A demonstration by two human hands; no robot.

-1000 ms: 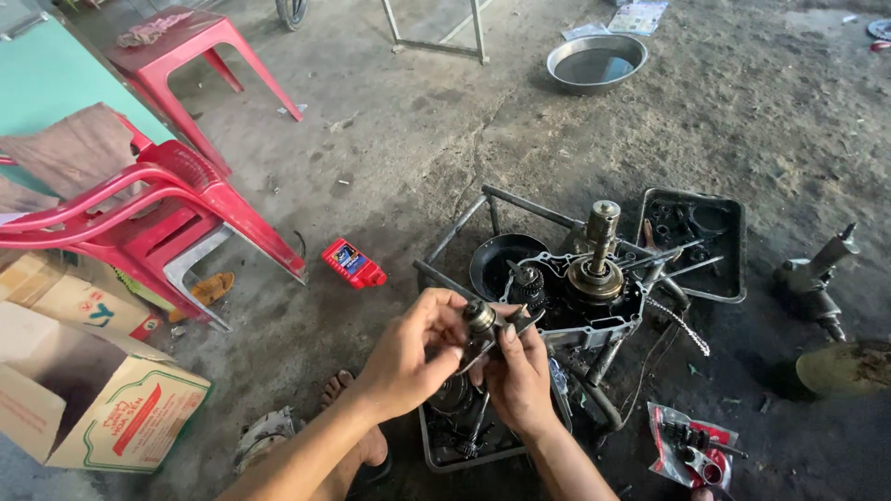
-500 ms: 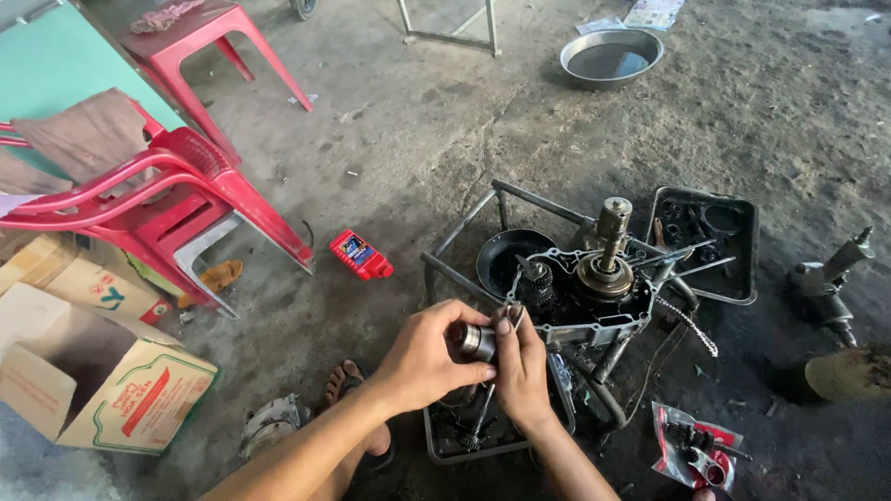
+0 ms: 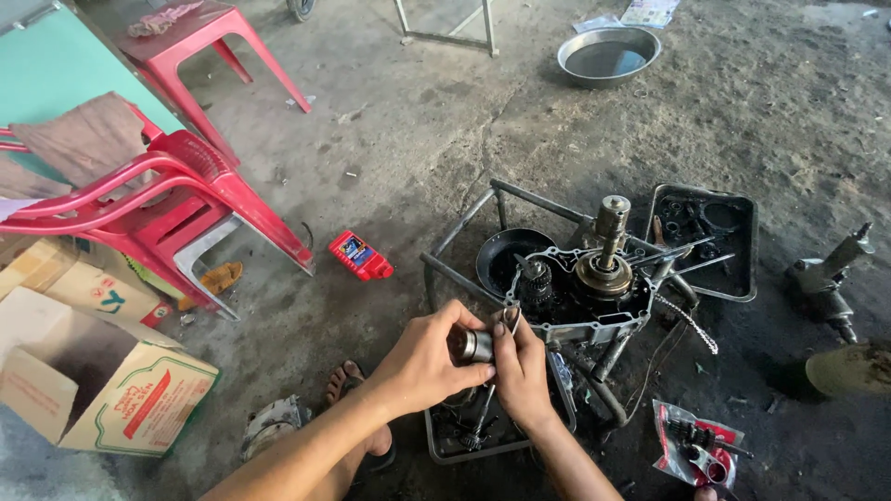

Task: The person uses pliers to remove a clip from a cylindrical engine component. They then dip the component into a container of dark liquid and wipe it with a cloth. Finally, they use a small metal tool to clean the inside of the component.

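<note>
Soft daylight, sharp frame, mild wide-angle bend at edges.
Light is even and diffuse, brighter toward the top of the concrete floor (image 3: 445,121); shadows are soft and fall under the red plastic chair (image 3: 176,204) and around the engine case (image 3: 585,278). Faint sheen on the metal bowl (image 3: 608,54), no blown highlights. Left hand (image 3: 427,362) and right hand (image 3: 522,371) are crisp, no motion blur. Straight lines bow slightly near the corners; dark oily parts lose detail.
</note>
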